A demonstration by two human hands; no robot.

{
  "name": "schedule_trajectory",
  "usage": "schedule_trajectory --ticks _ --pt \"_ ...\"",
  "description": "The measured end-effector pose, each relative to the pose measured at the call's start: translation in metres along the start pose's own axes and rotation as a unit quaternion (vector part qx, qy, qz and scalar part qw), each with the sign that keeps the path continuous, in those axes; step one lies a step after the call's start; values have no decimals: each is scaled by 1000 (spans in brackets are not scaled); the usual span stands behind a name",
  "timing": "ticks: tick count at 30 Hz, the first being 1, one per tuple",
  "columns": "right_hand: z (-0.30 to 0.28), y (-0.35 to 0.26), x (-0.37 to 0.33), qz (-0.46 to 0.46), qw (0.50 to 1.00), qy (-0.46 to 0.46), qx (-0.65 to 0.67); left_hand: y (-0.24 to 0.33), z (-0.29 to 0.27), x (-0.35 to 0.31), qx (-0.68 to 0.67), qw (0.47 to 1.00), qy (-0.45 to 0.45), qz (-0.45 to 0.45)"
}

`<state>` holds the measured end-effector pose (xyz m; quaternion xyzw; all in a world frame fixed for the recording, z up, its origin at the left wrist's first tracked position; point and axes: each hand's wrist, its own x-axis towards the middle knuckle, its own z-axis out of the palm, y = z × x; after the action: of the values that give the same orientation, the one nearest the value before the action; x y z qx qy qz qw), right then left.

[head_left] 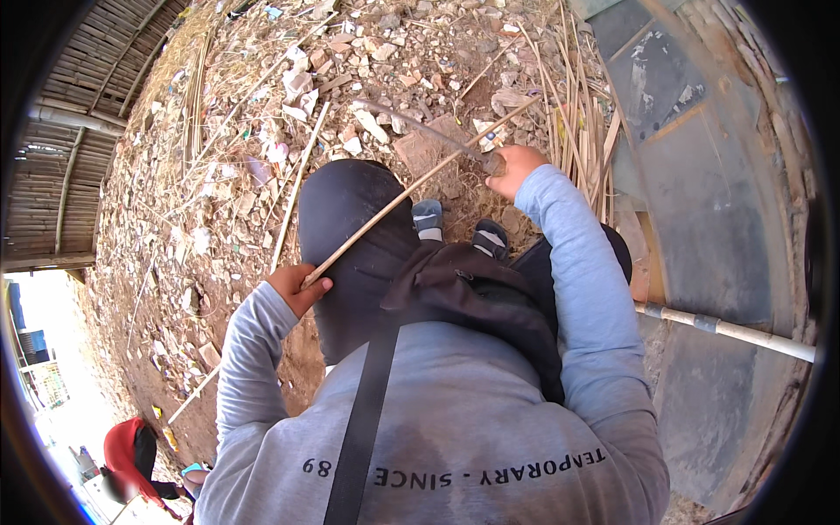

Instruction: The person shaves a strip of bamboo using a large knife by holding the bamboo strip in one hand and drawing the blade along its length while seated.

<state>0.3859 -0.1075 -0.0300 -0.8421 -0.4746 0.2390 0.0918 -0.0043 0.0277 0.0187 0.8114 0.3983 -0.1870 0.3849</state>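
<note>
My left hand is closed around the near end of a thin bamboo strip. The strip slants up and away to the right, passing over my dark-clad left knee. In my right hand is the handle of a long, narrow-bladed knife, the fingers wrapped round its butt. Its blade points to the far left and crosses the bamboo strip close to the handle. Whether blade and strip touch there I cannot tell. A black bag lies across my lap, its strap running over my grey top.
Rubble, stones and litter cover the ground. Loose bamboo strips lie ahead to the right. Grey panels and a pale pole stand at my right. A bamboo wall rises at far left; a person in red is behind left.
</note>
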Motion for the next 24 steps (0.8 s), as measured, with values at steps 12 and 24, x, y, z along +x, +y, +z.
schedule_trajectory --ticks 12,24 --pt "1 -1 0 11 999 5 -30 1 0 1 33 999 12 5" --pt "-13 -17 -4 20 996 -81 -29 9 -6 -3 -22 1000 -12 5"
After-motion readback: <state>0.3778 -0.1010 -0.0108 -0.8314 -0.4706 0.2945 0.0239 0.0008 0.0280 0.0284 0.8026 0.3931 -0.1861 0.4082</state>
